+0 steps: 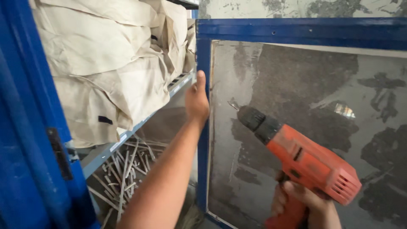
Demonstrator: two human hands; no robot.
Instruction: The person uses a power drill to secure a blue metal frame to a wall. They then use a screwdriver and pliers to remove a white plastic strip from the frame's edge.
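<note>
My left hand (196,99) grips the left upright of a blue metal frame (203,127), fingers wrapped behind its edge. An orange power drill (303,159) with a black chuck is held by its handle in my right hand (309,203) at the lower right. The drill's bit (234,104) points up and left, close to the grey mesh panel (305,106) inside the frame, near the left upright. The fingertips of my left hand are hidden behind the frame.
Beige paper sacks (110,63) are stacked on a grey shelf (127,135) to the left. Thin wooden sticks (123,174) lie in a heap below the shelf. A blue post (38,140) stands at the far left. A stained wall shows behind the mesh.
</note>
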